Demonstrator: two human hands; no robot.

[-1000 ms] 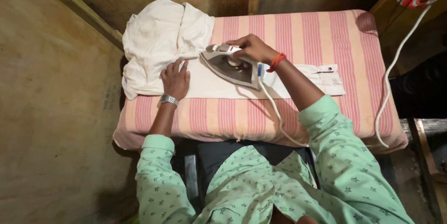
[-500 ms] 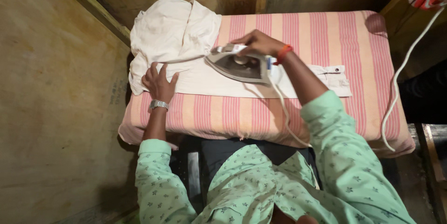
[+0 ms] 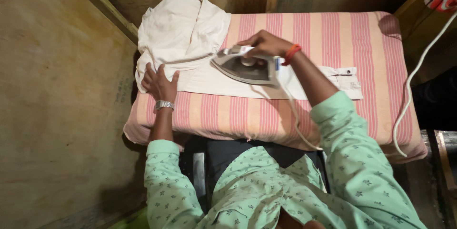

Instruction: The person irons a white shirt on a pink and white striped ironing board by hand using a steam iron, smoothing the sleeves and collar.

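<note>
Under the right hand (image 3: 266,43), fingers closed on its handle, the iron (image 3: 245,65) presses the white sleeve (image 3: 266,82); the left hand (image 3: 159,82), fingers spread, pins the bunched, unpressed shirt body (image 3: 181,26).

We wear a mint-green shirt (image 3: 266,195) with long sleeves, printed all over with small dark sprigs, and a row of buttons runs down its front placket. The cuffs are folded back above both wrists. On the left hand's (image 3: 159,82) wrist sits a silver metal watch (image 3: 164,105) with a linked band. On the right hand's (image 3: 266,44) wrist is an orange-red band (image 3: 291,54).
</note>
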